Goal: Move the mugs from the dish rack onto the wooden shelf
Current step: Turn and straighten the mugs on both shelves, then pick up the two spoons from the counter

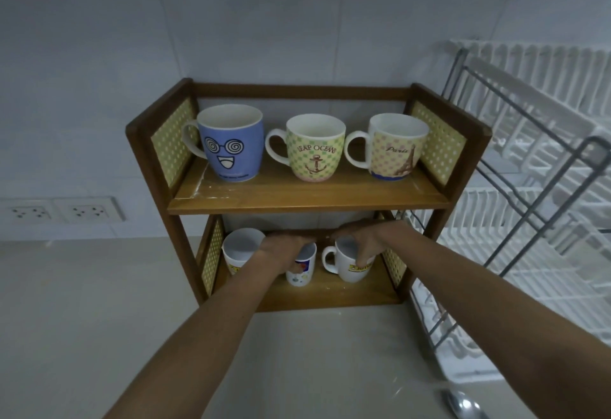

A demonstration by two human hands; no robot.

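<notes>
Right now, as I read it from the head view:

Left hand: my left hand (281, 246) is curled over the rim of the small white mug with coloured spots (300, 269), fingers closed on its top edge — a grip from above, as far as I can tell.

Right hand: my right hand (360, 240) is clamped over the mouth of the white mug with a yellow label (350, 263), thumb down its front wall; its handle points to 9 o'clock, toward the spotted mug.

Where the mugs sit: both are on the lower board of the brown wooden shelf with yellow dotted side panels (307, 198), apparently resting on it, with a third plain white mug with a yellow mark (239, 250) just beside them at 9 o'clock.

Top board: a blue face mug (233, 144), a yellow-green anchor mug (314, 150) and a Paris tower mug (395, 150) stand upright in a row.

Key relation: the white wire dish rack (535, 220) lies at 3 o'clock of the shelf — nearer my right arm — and I see no mug left in the part of it that shows.

Judgement: the next move is probably only letting go and drawing both hands straight back toward 6 o'clock, clear of the upper board's edge.
</notes>
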